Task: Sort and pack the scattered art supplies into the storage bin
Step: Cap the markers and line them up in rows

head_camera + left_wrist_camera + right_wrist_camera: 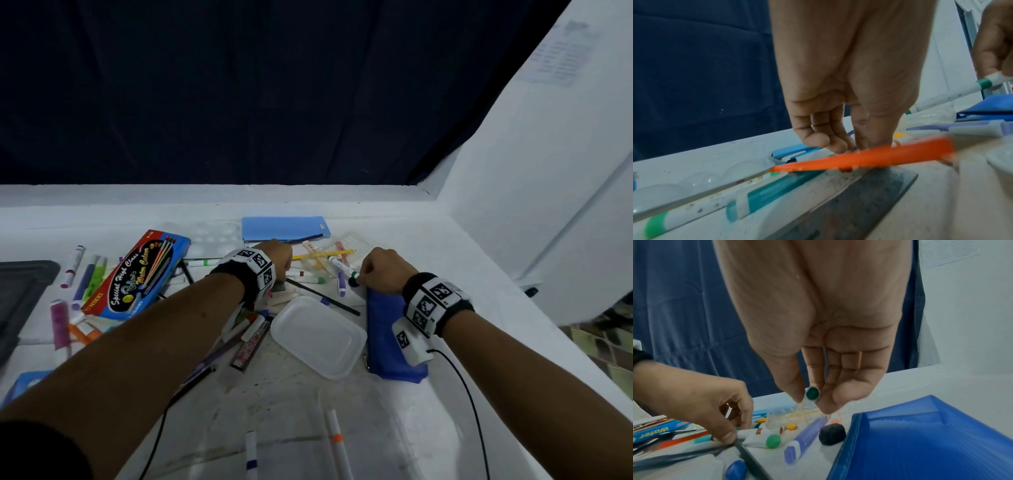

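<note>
Markers, pencils and pens lie scattered on the white table [411,240]. My right hand [363,274] [812,400] pinches a white marker with green ends [339,266] [812,394] [962,88] between thumb and fingers, lifted over the pile. My left hand [275,262] [851,144] [735,430] reaches down into the pile, thumb and forefinger pinching the end of a white green-capped marker [313,280] [764,440] that lies on the table. A translucent plastic box [318,337] sits between my forearms. An orange marker [869,158] lies just before the left wrist camera.
A dark blue pouch [385,329] [920,443] lies under my right wrist. A water colour box [137,274] is at the left, a light blue folder [284,228] at the back, a dark tray [20,294] at the far left. A black eraser [832,434] and purple marker [807,438] lie near the pouch.
</note>
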